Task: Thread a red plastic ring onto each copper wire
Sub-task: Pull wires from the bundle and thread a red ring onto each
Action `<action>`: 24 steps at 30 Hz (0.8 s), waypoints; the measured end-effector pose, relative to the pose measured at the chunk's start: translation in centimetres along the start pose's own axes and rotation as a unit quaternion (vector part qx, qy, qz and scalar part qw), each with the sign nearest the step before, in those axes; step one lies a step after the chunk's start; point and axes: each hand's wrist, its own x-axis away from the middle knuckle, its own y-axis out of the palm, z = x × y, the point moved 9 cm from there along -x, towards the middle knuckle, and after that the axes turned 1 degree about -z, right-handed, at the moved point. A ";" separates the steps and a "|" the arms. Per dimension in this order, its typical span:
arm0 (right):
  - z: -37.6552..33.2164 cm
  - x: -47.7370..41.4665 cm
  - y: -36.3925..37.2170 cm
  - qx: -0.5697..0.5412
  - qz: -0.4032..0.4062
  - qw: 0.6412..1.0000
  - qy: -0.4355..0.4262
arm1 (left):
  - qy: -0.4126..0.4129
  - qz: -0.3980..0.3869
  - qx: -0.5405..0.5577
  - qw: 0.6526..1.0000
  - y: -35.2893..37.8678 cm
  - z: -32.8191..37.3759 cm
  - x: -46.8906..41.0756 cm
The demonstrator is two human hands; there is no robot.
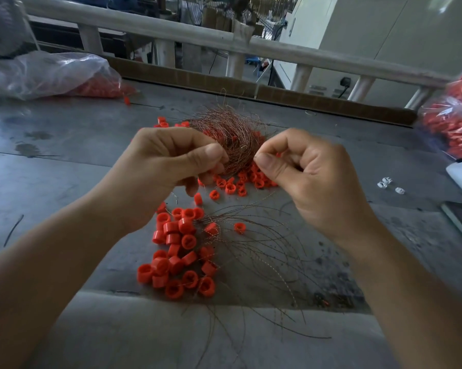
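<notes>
- At the far left of the desk (64, 166), a clear plastic bag (51, 73) lies with red rings inside.
- Left of centre, the left hand (168, 161) is curled, thumb against forefinger, gripping the lower end of the copper wire bundle (232, 134) above the desk.
- Below the hands, a heap of red plastic rings (176, 251) lies on the desk, with more scattered under the bundle.
- Just right of the heap, loose copper wires (264, 251) fan outward.
- Right of the bundle, the right hand (309, 171) is curled, thumb tip pressed to forefinger; whether a strand sits in that pinch I cannot tell.
- At the far right lies a second bag (453, 123) of red parts.
</notes>
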 end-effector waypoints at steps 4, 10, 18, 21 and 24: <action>0.0 0.0 -0.2 -0.012 -0.011 1.000 0.008 | -0.017 -0.022 0.028 0.999 0.5 -0.1 0.2; -0.1 0.3 1.0 0.046 -0.028 0.999 0.000 | -0.019 0.005 -0.011 1.000 0.4 0.2 0.3; -0.2 0.2 -1.1 0.055 0.050 0.997 -0.009 | 0.008 0.021 -0.043 0.999 0.1 0.0 0.2; -0.7 0.4 -1.1 0.040 0.055 0.997 -0.026 | 0.016 0.027 -0.050 0.998 0.0 0.1 0.2; -1.7 0.6 -1.5 0.028 0.067 0.996 -0.054 | 0.010 0.031 -0.050 0.998 -0.1 -0.1 0.1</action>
